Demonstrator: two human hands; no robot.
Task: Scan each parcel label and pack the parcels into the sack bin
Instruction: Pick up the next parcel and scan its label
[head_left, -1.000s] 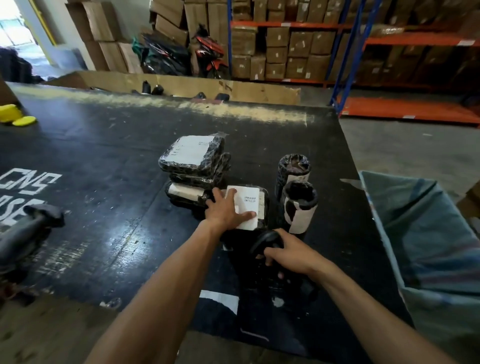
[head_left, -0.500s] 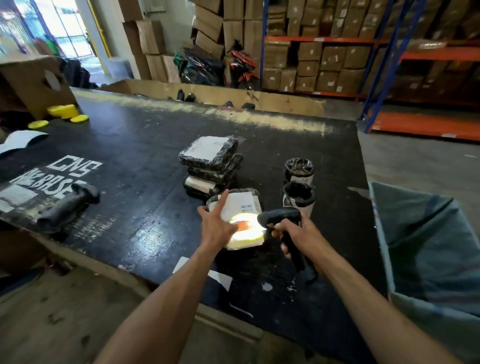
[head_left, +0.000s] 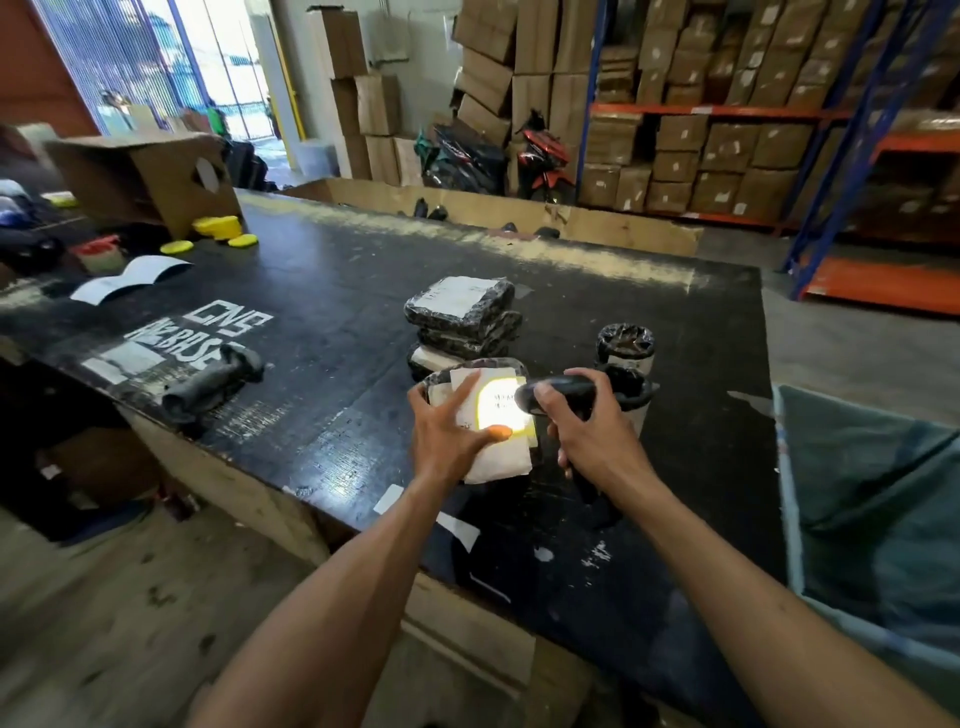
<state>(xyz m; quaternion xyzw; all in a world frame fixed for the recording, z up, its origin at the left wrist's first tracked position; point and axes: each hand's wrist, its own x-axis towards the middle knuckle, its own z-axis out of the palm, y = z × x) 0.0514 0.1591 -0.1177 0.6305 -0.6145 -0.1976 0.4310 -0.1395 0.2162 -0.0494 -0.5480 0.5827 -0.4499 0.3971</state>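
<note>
**Label under the beam: one parcel mid-scan, sack bin waiting**

At far left on the black worktable lie a sheet of white paper and a dark rolled bundle, both well apart from the work. Further right, the left hand rests on the front parcel, fingers spread and straight, index laid up the white label, thumb at the edge of the bright scan patch. Just behind stands a stack of flat wrapped parcels.

The right hand has its fingers curled round the grip of a black handheld scanner, its head aimed at the label. Two upright cylindrical parcels stand just behind that hand. At far right, beside the table edge, is the grey-blue sack bin; nothing shows inside it.

The scan looks to be the step in hand. Next, the parcel likely needs lifting and carrying right into the sack, which calls for the flat left hand to change to a real grip.

Half a second ago the glow sat lower on the label; now it lies higher, and the scanner head is closer over the parcel.
</note>
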